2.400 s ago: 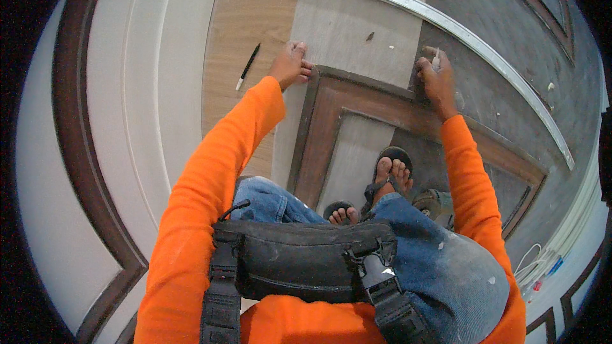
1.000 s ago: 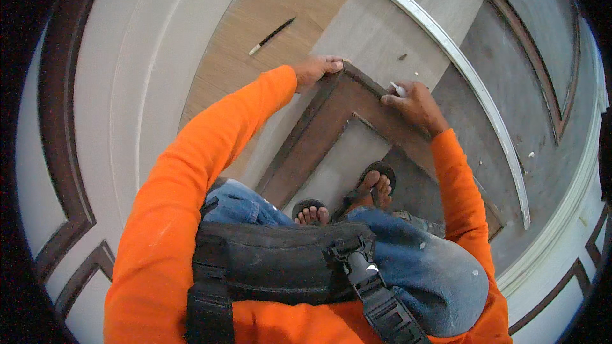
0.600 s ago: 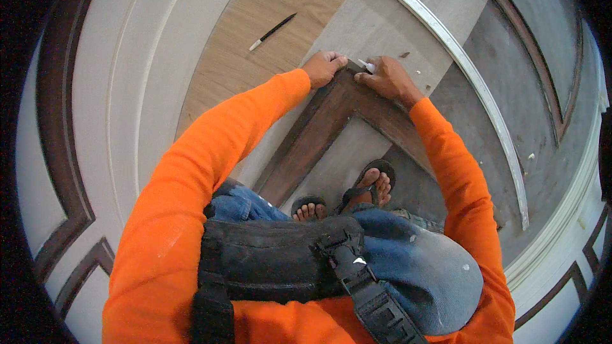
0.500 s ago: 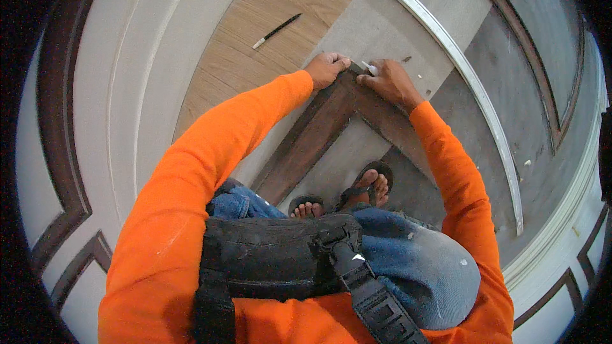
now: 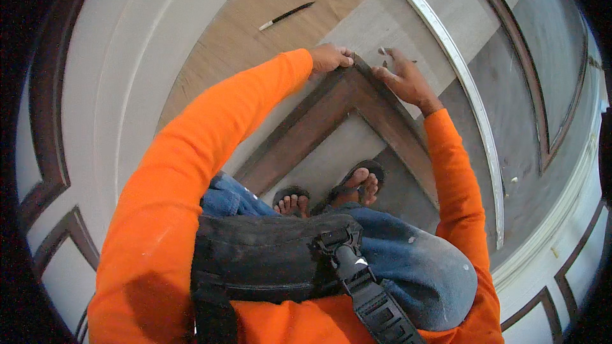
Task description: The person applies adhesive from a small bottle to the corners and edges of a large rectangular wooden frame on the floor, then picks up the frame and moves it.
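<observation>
A dark brown wooden moulding (image 5: 299,130), mitred into a V-shaped corner, points away from me. At its far tip, my left hand (image 5: 330,58) is closed on the corner, thumb and fingers pinching the edge. My right hand (image 5: 408,81) is a little to the right of that tip, beside the right-hand leg of the moulding. Its fingers are closed round a small white tube (image 5: 383,51), mostly hidden by the hand; only a pale end shows. My feet in dark sandals are inside the V.
A black and white pencil-like marker (image 5: 287,16) lies on the wood-look floor (image 5: 236,44) at far left. A long pale metal strip (image 5: 456,57) curves past on the right. Another brown moulding frame (image 5: 519,44) lies beyond it. Panelled white walls with brown trim stand at both sides.
My right hand has drawn back from the corner, rightward and slightly away, with the white tube. My left hand stays at the tip. The whole view has shifted slightly.
</observation>
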Available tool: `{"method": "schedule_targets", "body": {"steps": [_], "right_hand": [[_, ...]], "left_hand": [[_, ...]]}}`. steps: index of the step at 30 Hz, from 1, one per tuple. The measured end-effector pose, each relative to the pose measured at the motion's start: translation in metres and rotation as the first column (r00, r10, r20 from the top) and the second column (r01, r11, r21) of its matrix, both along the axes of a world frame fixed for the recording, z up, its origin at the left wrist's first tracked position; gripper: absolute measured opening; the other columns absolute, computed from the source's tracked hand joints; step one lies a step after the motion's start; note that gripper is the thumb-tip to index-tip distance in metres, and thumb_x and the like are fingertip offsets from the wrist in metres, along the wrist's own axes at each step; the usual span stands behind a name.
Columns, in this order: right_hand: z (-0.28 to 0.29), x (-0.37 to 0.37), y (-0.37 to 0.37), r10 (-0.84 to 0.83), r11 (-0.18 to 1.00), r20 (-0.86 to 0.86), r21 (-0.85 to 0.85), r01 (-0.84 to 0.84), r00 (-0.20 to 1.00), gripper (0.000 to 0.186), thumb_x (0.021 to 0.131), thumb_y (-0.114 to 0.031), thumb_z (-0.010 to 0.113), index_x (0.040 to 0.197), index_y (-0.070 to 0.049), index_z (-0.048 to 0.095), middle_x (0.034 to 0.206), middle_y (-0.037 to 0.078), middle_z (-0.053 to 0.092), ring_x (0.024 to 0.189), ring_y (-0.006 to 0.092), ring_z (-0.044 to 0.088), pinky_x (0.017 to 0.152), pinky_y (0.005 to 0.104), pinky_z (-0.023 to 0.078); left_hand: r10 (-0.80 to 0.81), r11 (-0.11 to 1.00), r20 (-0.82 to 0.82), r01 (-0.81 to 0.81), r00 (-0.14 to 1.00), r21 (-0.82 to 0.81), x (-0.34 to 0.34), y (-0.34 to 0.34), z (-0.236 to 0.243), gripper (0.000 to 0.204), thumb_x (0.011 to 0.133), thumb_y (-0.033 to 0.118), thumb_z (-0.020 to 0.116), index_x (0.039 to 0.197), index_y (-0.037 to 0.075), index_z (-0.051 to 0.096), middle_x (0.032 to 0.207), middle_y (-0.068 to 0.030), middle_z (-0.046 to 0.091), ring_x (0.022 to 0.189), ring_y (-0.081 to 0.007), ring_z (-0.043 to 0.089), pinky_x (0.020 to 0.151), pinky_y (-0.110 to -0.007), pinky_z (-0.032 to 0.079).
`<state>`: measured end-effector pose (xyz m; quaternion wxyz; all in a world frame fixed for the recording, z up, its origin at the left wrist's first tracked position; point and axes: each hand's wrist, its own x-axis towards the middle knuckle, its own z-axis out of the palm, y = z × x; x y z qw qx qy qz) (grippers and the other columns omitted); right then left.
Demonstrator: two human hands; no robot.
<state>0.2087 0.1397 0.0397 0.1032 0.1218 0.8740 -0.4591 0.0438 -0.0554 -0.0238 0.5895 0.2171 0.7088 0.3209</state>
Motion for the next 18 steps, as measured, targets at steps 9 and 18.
{"method": "schedule_targets", "body": {"steps": [9,18], "right_hand": [[0.019,-0.009,-0.004,0.076,0.974,0.099,-0.222,-0.052,0.992,0.047,0.094,-0.018,0.067,0.133,0.001,0.05,0.112,0.012,0.066,0.102,0.0183,0.063,0.092,0.0309,0.049],[0.029,-0.006,-0.02,-0.12,0.968,0.119,-0.208,0.143,0.986,0.039,0.094,-0.026,0.064,0.126,-0.003,0.059,0.096,0.01,0.067,0.08,0.0159,0.061,0.071,0.0305,0.051]], "left_hand": [[-0.07,0.997,-0.054,0.071,0.996,0.009,0.005,0.006,-0.002,0.049,0.092,0.033,0.06,0.134,0.007,0.06,0.131,-0.018,0.063,0.121,-0.0319,0.058,0.101,-0.04,0.044],[0.048,0.998,-0.01,-0.048,0.999,0.05,0.009,0.0,-0.004,0.041,0.094,0.027,0.059,0.129,0.005,0.063,0.122,-0.0168,0.067,0.113,-0.0286,0.061,0.096,-0.04,0.046]]}}
